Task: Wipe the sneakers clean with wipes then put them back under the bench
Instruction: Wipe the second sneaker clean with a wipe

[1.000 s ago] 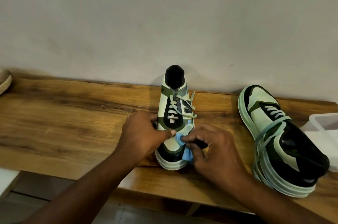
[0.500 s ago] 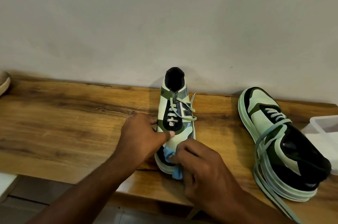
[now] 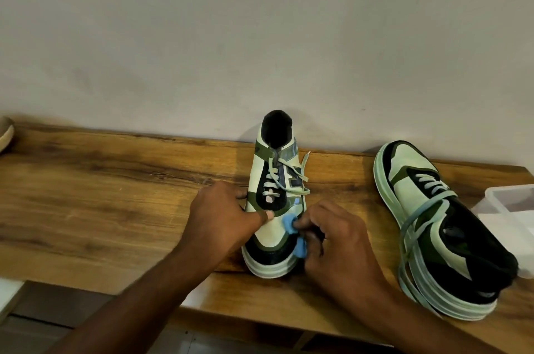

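Since half a second ago the right hand [image 3: 336, 241] has slid back up from the near toe edge to the right flank of the toe, carrying the blue wipe [image 3: 292, 231] with it; the left hand [image 3: 224, 219] has kept its place.

Largest first: the wooden tabletop [image 3: 101, 209] runs along the wall. On its right side lies the second sneaker [image 3: 439, 226], tipped onto its side, toe far and heel near, well apart from both hands. Beyond it at the right edge sits a clear plastic container [image 3: 508, 203].

The centre sneaker [image 3: 274, 200] stands upright, its long axis running near to far, toe towards the person. The left grip clasps its left flank, thumb over the toe panel. The right grip pinches the bunched wipe against the right of the toe, so the uncleaned length probably lies farther away, along the laces. Loose laces [image 3: 300, 177] trail to the right and could snag the wipe.
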### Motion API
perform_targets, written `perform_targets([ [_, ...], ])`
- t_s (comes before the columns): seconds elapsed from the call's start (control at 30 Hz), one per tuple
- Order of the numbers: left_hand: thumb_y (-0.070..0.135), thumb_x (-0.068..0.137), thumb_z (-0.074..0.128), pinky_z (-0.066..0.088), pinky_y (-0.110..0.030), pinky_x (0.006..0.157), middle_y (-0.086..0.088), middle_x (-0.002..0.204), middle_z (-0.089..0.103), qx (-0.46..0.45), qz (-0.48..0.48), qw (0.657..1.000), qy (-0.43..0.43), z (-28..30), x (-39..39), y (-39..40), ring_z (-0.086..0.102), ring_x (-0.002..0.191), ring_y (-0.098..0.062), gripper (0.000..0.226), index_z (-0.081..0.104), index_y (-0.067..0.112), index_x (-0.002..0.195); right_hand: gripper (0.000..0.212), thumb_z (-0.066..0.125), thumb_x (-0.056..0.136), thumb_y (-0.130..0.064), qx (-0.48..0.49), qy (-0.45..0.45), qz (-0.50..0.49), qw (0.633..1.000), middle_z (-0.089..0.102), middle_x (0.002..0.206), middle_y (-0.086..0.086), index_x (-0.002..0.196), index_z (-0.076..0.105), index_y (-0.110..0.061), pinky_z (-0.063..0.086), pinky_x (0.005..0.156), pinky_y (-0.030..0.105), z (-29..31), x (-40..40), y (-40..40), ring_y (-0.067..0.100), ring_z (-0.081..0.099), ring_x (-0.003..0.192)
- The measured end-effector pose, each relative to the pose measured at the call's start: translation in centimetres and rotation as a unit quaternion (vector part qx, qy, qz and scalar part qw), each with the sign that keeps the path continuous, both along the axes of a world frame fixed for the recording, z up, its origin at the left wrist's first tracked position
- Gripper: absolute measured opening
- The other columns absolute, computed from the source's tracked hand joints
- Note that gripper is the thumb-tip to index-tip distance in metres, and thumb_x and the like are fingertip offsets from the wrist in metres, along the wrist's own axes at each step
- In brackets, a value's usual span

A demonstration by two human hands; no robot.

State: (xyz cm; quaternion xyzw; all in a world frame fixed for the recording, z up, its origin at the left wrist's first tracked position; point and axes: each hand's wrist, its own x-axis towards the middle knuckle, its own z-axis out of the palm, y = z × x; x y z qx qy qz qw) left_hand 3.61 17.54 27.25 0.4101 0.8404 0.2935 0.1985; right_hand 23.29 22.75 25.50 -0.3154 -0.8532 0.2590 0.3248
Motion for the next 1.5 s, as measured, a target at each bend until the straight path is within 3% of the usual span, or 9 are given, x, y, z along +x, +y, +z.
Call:
perform_targets([
  [0.17,0.051,0.071,0.090,0.055,-0.024,0.071,0.013,0.075,0.077,-0.001,-0.010,1.000,0.015,0.1,-0.1,0.2,0.070,0.076,-0.002,0.038,0.082,0.035,0.105,0.029,0.067,0.071,0.009,0.074,-0.058,0.155,0.983,0.059,0.096,0.002,0.091,0.066,-0.011,0.049,0.059,0.029,1.2,-0.5,-4.2,0.017,0.056,0.079],
  [0.27,0.053,0.071,0.090,0.059,-0.027,0.075,0.012,0.085,0.079,-0.005,-0.005,1.000,0.015,0.1,-0.1,0.2,0.072,0.080,-0.003,0.040,0.081,0.034,0.105,0.040,0.076,0.066,0.013,0.036,-0.031,0.079,0.996,0.060,0.095,-0.006,0.091,0.069,-0.017,0.047,0.066,0.016,0.3,-0.2,-1.4,0.008,0.058,0.082],
  [0.37,0.052,0.072,0.090,0.054,-0.022,0.066,0.014,0.080,0.078,-0.003,-0.008,1.000,0.015,0.2,0.0,0.1,0.070,0.077,-0.001,0.038,0.081,0.035,0.104,0.043,0.076,0.067,0.016,-0.003,-0.007,0.017,1.000,0.060,0.094,-0.012,0.089,0.070,-0.021,0.047,0.070,0.008,0.1,0.0,-0.1,0.000,0.059,0.084],
  [0.53,0.053,0.073,0.089,0.043,-0.016,0.056,0.015,0.065,0.072,-0.017,-0.019,0.999,0.023,0.4,0.0,0.2,0.066,0.067,0.003,0.037,0.080,0.036,0.104,0.033,0.071,0.070,0.010,0.052,-0.050,0.144,0.987,0.060,0.097,-0.001,0.094,0.068,-0.012,0.048,0.062,0.024,0.9,-0.2,-3.2,0.014,0.057,0.081],
  [0.7,0.053,0.072,0.089,0.056,-0.023,0.068,0.012,0.078,0.078,-0.010,-0.018,1.000,0.016,0.4,-0.1,0.1,0.071,0.076,0.001,0.039,0.080,0.034,0.104,0.041,0.076,0.070,0.016,-0.007,-0.008,0.019,1.000,0.061,0.094,-0.013,0.087,0.070,-0.021,0.052,0.070,0.015,-0.1,-0.2,0.5,0.001,0.061,0.085],
  [0.9,0.049,0.070,0.092,0.059,-0.026,0.072,0.011,0.071,0.077,-0.007,-0.014,1.000,0.000,0.5,-0.1,0.2,0.072,0.072,0.000,0.034,0.080,0.036,0.098,0.041,0.072,0.067,0.016,0.027,-0.037,0.122,0.991,0.059,0.095,-0.007,0.092,0.069,-0.016,0.049,0.060,0.026,0.9,-0.3,-2.8,0.008,0.057,0.079],
  [1.13,0.050,0.067,0.093,0.063,-0.036,0.080,0.009,0.076,0.079,-0.008,-0.016,0.999,-0.027,0.2,-0.4,0.3,0.075,0.077,-0.004,0.042,0.081,0.032,0.104,0.038,0.076,0.075,0.013,-0.028,-0.031,-0.015,0.999,0.063,0.092,-0.018,0.086,0.072,-0.023,0.047,0.076,0.005,0.2,0.0,1.0,-0.003,0.061,0.089],
  [1.3,0.049,0.067,0.093,0.063,-0.037,0.077,0.009,0.072,0.078,-0.014,-0.017,1.000,-0.007,0.0,-0.4,0.3,0.074,0.073,-0.004,0.038,0.081,0.032,0.099,0.037,0.077,0.071,0.010,0.023,-0.046,0.101,0.994,0.056,0.095,-0.012,0.092,0.068,-0.018,0.041,0.067,0.008,0.4,-0.1,-1.4,0.001,0.054,0.081],
  [1.5,0.049,0.069,0.092,0.063,-0.036,0.081,0.012,0.078,0.079,-0.015,-0.029,0.999,-0.018,0.1,-0.6,0.2,0.074,0.081,-0.004,0.040,0.081,0.037,0.105,0.038,0.076,0.073,0.013,0.005,-0.002,-0.016,1.000,0.065,0.096,-0.009,0.090,0.072,-0.020,0.056,0.076,0.019,-0.9,-0.3,1.6,0.002,0.063,0.089],
])
